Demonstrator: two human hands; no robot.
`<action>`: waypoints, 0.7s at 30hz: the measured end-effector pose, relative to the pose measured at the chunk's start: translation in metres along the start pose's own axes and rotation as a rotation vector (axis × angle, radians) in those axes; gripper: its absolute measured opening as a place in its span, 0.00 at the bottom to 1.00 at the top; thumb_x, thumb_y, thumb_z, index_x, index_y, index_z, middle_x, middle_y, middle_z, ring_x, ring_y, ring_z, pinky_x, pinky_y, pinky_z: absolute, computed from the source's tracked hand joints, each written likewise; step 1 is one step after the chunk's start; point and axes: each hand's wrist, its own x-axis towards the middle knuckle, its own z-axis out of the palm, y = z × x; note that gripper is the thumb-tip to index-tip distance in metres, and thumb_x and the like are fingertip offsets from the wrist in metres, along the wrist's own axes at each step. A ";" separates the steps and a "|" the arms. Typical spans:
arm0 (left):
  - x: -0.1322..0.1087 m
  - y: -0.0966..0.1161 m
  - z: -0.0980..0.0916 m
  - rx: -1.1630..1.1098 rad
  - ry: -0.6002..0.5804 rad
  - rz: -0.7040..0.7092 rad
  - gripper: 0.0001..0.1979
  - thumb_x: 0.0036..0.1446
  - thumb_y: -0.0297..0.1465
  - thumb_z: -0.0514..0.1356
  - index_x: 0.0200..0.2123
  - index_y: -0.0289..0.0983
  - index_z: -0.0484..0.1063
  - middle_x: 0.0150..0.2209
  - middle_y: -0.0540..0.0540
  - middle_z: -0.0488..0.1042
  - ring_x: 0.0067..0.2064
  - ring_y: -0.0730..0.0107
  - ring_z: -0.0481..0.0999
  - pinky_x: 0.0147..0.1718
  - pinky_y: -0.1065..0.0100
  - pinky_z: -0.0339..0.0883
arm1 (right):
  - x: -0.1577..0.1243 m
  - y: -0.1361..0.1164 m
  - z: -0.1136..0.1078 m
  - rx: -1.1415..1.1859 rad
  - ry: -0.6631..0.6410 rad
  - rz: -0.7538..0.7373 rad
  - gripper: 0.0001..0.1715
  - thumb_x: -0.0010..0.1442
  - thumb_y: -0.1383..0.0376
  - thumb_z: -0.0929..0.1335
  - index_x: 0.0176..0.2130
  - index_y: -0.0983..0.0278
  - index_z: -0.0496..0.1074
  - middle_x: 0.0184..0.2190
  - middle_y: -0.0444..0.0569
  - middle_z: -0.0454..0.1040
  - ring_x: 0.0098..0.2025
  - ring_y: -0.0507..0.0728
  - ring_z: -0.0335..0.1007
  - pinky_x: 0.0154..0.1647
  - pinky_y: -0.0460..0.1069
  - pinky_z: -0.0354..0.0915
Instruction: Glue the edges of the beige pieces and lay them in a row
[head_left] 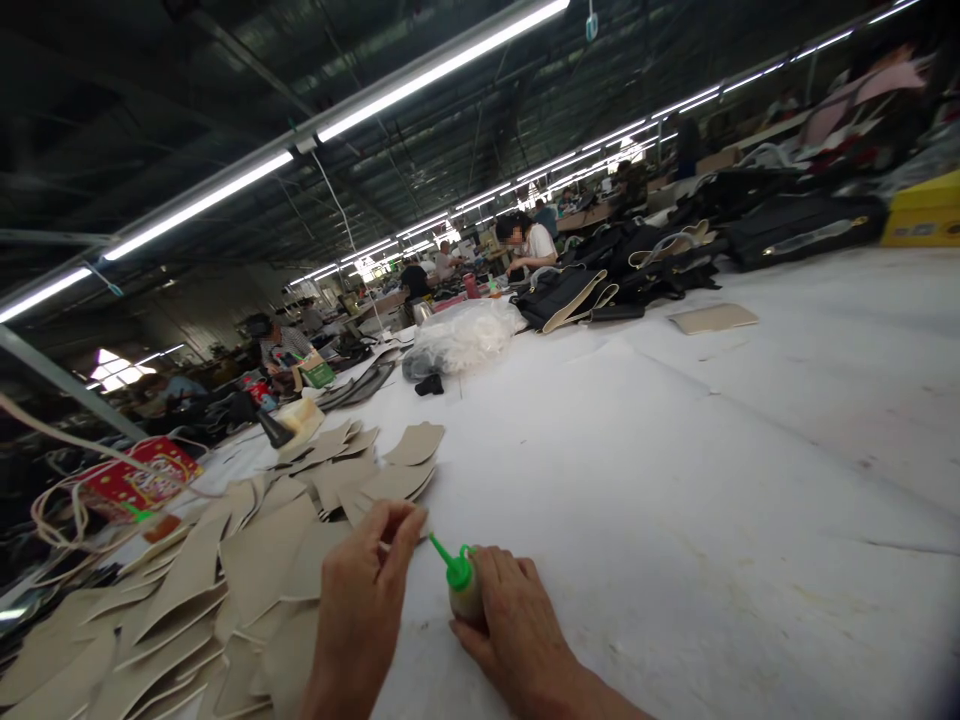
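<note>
My right hand (517, 620) is wrapped round a small squeeze bottle (466, 598) with a green nozzle cap, held low over the white table. The bottle's thin green spout tilts up and to the left, towards my left hand (367, 580). The left hand's thumb and fingertips are pinched together just left of the spout; what they hold, if anything, is too small to make out. Beside and behind that hand lie many overlapping beige cut pieces (270, 545), spread over the table's left side.
A clear plastic bag (465, 340) lies on the white table (637, 480). Behind it are black bag parts (562, 295). A single beige piece (712, 318) and a yellow box (922, 210) are at right. A red box (142, 475) stands left. People work farther back.
</note>
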 end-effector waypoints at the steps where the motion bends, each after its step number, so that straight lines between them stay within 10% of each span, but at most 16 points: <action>1: -0.003 0.000 0.002 -0.009 -0.038 -0.001 0.13 0.54 0.44 0.58 0.33 0.41 0.71 0.26 0.52 0.71 0.26 0.72 0.68 0.26 0.73 0.60 | 0.000 0.000 0.000 -0.001 -0.001 -0.002 0.20 0.50 0.70 0.71 0.44 0.63 0.66 0.41 0.49 0.70 0.43 0.61 0.62 0.46 0.55 0.55; 12: -0.009 -0.004 0.016 0.021 -0.021 0.197 0.12 0.59 0.37 0.54 0.27 0.39 0.70 0.28 0.51 0.70 0.31 0.71 0.69 0.32 0.72 0.60 | -0.001 -0.001 -0.002 -0.012 -0.015 -0.003 0.22 0.49 0.68 0.72 0.45 0.64 0.66 0.41 0.49 0.70 0.43 0.62 0.62 0.47 0.56 0.55; 21: 0.002 -0.006 0.019 -0.318 0.220 -0.143 0.14 0.54 0.42 0.59 0.27 0.37 0.67 0.20 0.56 0.61 0.24 0.77 0.59 0.23 0.76 0.54 | -0.001 0.000 0.000 -0.022 -0.029 -0.006 0.22 0.49 0.68 0.72 0.45 0.64 0.67 0.41 0.49 0.70 0.43 0.62 0.63 0.47 0.56 0.55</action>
